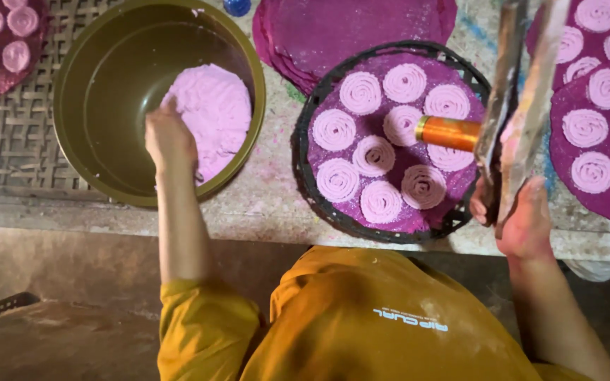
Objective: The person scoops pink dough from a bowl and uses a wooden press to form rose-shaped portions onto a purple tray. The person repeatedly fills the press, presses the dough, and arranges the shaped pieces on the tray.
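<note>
Pink dough (pixel 210 113): left hand (pixel 169 141) clutches it; right hand (pixel 520 215) gripping press (pixel 510 106); nine spirals (pixel 374 155) on tray (pixel 305 152).

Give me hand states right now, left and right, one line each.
Left hand: in the olive bowl, fingers curled on the pink dough; grip cannot be told.
Right hand: closed around the wooden press, held over the round tray.

The round olive-green metal bowl (pixel 107 92) has a pale pink lump of dough (pixel 210 113) in it. The black round woven tray (pixel 305 176) carries a deep purple cloth sheet (pixel 404 215) dotted with pale pink dough spirals (pixel 374 155). The shiny orange-gold press barrel (pixel 447 132) stands out, and the sleeve (pixel 199 331) is mustard yellow.
</note>
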